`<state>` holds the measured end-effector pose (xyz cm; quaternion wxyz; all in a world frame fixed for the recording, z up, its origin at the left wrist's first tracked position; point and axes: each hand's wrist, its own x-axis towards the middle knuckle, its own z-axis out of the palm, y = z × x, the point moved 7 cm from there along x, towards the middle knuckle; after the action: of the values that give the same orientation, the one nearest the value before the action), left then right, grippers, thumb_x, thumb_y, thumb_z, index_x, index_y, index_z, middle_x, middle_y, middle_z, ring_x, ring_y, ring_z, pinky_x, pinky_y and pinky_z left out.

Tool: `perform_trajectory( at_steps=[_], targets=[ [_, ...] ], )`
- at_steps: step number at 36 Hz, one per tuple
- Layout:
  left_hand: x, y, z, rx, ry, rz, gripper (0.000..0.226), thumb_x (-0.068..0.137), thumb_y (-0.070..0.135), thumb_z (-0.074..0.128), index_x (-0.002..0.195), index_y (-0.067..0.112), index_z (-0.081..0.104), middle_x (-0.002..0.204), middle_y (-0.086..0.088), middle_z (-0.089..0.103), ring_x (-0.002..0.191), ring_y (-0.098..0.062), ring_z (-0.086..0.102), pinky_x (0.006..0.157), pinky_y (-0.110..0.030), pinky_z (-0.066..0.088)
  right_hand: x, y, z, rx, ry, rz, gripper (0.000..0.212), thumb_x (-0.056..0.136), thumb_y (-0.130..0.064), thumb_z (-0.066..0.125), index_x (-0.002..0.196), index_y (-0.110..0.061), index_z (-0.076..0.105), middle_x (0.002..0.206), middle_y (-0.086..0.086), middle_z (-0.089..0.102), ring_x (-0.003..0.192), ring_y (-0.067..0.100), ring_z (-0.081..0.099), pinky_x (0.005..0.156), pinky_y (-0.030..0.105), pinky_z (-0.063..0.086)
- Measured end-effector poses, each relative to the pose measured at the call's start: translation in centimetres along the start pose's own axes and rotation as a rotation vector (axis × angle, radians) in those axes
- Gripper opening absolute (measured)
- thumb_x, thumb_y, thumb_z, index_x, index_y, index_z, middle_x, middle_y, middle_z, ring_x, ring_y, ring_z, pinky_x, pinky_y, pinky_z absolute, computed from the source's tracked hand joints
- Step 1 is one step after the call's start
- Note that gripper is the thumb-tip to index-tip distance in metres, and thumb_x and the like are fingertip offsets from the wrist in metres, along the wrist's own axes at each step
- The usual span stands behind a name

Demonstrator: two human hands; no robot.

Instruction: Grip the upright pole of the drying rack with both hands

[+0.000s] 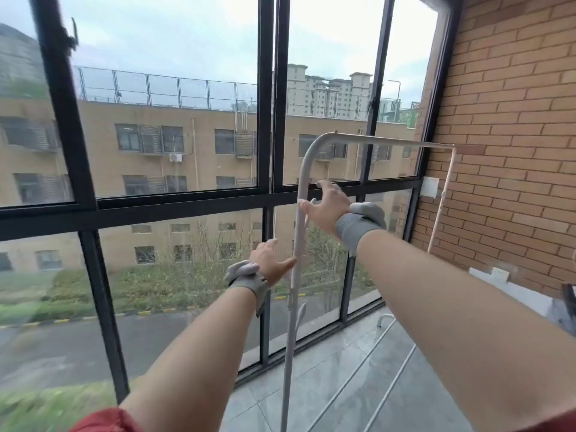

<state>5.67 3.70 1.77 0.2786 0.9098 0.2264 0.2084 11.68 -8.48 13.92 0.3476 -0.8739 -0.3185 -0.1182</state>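
A white tubular clothes rack (374,139) stands on the tiled floor by the window, its top bar running right toward the brick wall. My left hand (270,260) is stretched out beside the rack's near upright post (297,241), fingers straight, thumb tip touching the post. My right hand (327,204) is higher up on the same post, fingers spread and relaxed, thumb against the tube. Neither hand is closed round the post. Both wrists wear grey bands.
A black-framed window (265,194) fills the left and centre, with a yellow building outside. A brick wall (514,151) closes the right side. The rack's lower rails (358,369) lie low over grey floor tiles. A white ledge (514,288) runs along the wall.
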Motion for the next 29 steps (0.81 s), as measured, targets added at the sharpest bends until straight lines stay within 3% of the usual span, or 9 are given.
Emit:
perform_trajectory(
  at_steps=[4, 7, 11, 17, 22, 27, 29],
  targets=[
    [1.2, -0.4, 1.1, -0.055, -0.077, -0.020, 0.050, 0.088, 0.045, 0.064, 0.126, 0.013, 0.058, 0.122, -0.006, 0.066, 0.105, -0.020, 0.062, 0.094, -0.035, 0.051, 1.3, -0.1, 0.1, 0.040, -0.019, 0.012, 0.056, 0.082, -0.047, 0.059, 0.127, -0.013, 0.054, 0.124, 0.008, 0.063, 0.113, 0.028, 0.058, 0.099, 0.042, 0.046],
    [1.8, -0.3, 1.9, -0.070, -0.086, -0.007, 0.036, 0.085, 0.040, 0.071, 0.107, 0.012, 0.070, 0.107, -0.003, 0.072, 0.086, -0.013, 0.063, 0.083, -0.029, 0.055, 2.0, -0.2, 0.3, 0.087, -0.035, 0.001, 0.041, 0.081, -0.044, 0.062, 0.111, -0.015, 0.063, 0.108, 0.005, 0.069, 0.100, 0.025, 0.063, 0.090, 0.037, 0.050],
    [2.3, -0.2, 2.3, -0.073, -0.056, -0.008, 0.029, 0.081, 0.034, 0.076, 0.098, 0.011, 0.072, 0.098, -0.004, 0.074, 0.083, -0.015, 0.066, 0.081, -0.029, 0.057, 3.1, 0.1, 0.3, 0.151, -0.009, 0.006, 0.032, 0.081, -0.039, 0.065, 0.100, -0.014, 0.069, 0.100, 0.004, 0.072, 0.095, 0.024, 0.064, 0.086, 0.033, 0.050],
    [3.0, 0.7, 2.8, -0.031, -0.006, 0.031, 0.021, 0.085, 0.024, 0.073, 0.098, 0.008, 0.075, 0.097, -0.007, 0.075, 0.089, -0.020, 0.070, 0.082, -0.032, 0.057, 3.9, -0.1, 1.0, 0.142, -0.015, -0.047, 0.026, 0.083, -0.031, 0.067, 0.099, -0.012, 0.070, 0.088, 0.002, 0.067, 0.081, 0.018, 0.057, 0.073, 0.024, 0.041],
    [3.3, 0.8, 2.5, 0.007, 0.027, 0.053, 0.017, 0.086, 0.023, 0.071, 0.091, 0.008, 0.077, 0.090, -0.005, 0.075, 0.071, -0.013, 0.063, 0.067, -0.023, 0.053, 4.7, 0.1, 1.2, 0.142, 0.006, -0.067, 0.021, 0.083, -0.028, 0.067, 0.096, -0.012, 0.071, 0.079, -0.001, 0.062, 0.075, 0.018, 0.058, 0.062, 0.021, 0.040],
    [4.1, -0.1, 1.5, 0.003, 0.077, 0.039, 0.016, 0.086, 0.022, 0.071, 0.092, 0.009, 0.078, 0.088, -0.003, 0.077, 0.070, -0.012, 0.065, 0.071, -0.026, 0.058, 6.1, -1.0, 2.1, 0.140, 0.009, -0.107, 0.023, 0.083, -0.028, 0.068, 0.097, -0.011, 0.071, 0.081, 0.000, 0.063, 0.075, 0.018, 0.056, 0.069, 0.023, 0.039],
    [4.5, -0.5, 1.2, 0.003, 0.094, 0.040, 0.016, 0.086, 0.021, 0.070, 0.091, 0.009, 0.078, 0.089, -0.002, 0.077, 0.068, -0.010, 0.064, 0.066, -0.021, 0.055, 6.6, -1.3, 2.4, 0.159, 0.020, -0.105, 0.025, 0.083, -0.028, 0.068, 0.099, -0.010, 0.071, 0.085, 0.002, 0.067, 0.076, 0.017, 0.055, 0.071, 0.022, 0.039]
  ],
)
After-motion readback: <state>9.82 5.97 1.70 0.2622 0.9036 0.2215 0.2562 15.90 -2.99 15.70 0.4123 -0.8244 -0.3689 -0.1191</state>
